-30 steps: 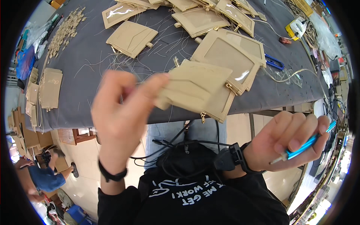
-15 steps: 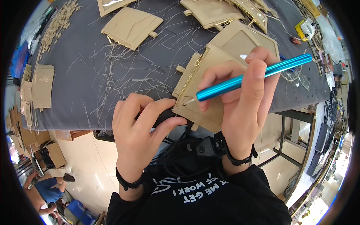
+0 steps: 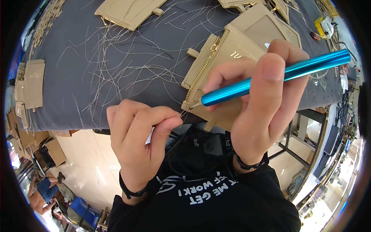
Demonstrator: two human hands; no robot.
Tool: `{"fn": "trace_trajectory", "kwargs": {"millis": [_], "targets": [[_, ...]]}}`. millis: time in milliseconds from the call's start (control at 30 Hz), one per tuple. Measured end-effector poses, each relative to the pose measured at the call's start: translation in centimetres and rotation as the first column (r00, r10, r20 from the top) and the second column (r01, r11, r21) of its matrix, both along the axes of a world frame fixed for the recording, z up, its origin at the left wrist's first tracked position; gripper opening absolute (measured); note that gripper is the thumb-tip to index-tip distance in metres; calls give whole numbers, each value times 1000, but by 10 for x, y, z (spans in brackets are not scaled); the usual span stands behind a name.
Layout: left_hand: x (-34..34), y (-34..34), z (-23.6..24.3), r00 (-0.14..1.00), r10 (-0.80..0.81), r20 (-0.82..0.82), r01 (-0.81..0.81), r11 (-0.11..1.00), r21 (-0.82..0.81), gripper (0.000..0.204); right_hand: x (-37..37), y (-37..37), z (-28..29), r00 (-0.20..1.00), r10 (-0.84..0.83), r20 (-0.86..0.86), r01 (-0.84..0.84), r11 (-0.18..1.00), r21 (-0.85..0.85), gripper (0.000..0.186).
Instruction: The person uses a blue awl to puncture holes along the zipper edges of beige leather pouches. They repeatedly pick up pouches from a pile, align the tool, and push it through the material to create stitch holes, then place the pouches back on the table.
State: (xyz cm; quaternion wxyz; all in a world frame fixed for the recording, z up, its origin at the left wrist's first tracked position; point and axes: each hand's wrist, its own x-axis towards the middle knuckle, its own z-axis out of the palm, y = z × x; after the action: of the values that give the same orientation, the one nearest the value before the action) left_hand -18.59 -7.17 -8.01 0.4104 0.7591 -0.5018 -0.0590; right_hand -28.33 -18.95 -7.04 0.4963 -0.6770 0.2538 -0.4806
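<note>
A beige zip wallet (image 3: 228, 48) lies at the near table edge, its gold zip running down its left side. My left hand (image 3: 135, 133) is closed, thumb and forefinger pinching a fine thread (image 3: 184, 114) at the wallet's lower-left corner. My right hand (image 3: 257, 121) grips a shiny blue pen-like tool (image 3: 317, 66) with a thin pointed tip. That tip is at the same corner, beside the zip's lower end; whether it touches is too small to tell. The hand and tool cover part of the wallet's front.
Loose thread ends (image 3: 116, 75) are strewn over the dark grey tabletop (image 3: 69, 112). More beige wallets (image 3: 129, 11) lie at the far side, with a stack of beige pieces (image 3: 34, 83) at left. A yellow-and-white device (image 3: 324, 28) sits far right. A person (image 3: 42, 193) is at lower left.
The view has shifted nearer the work. My left thumb and forefinger have closed together into a pinch on the thread. The tool's tip has come closer to the wallet's corner.
</note>
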Motion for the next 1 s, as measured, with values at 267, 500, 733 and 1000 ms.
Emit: {"fn": "trace_trajectory", "kwargs": {"millis": [267, 500, 733, 1000], "targets": [[0, 2, 0, 999, -38, -35, 37, 999, -15, 12, -1, 1, 2, 991, -76, -111, 73, 997, -31, 38], [0, 1, -1, 998, -56, -43, 53, 997, -51, 13, 3, 4, 4, 979, -166, -116, 165, 986, -22, 43], [-1, 1, -1, 997, -44, -62, 40, 997, -64, 13, 9, 9, 7, 982, -187, -20, 188, 976, 114, 43], [0, 4, -2, 997, -74, -31, 72, 996, -50, 13, 9, 12, 7, 975, -208, -77, 210, 978, 11, 43]]}}
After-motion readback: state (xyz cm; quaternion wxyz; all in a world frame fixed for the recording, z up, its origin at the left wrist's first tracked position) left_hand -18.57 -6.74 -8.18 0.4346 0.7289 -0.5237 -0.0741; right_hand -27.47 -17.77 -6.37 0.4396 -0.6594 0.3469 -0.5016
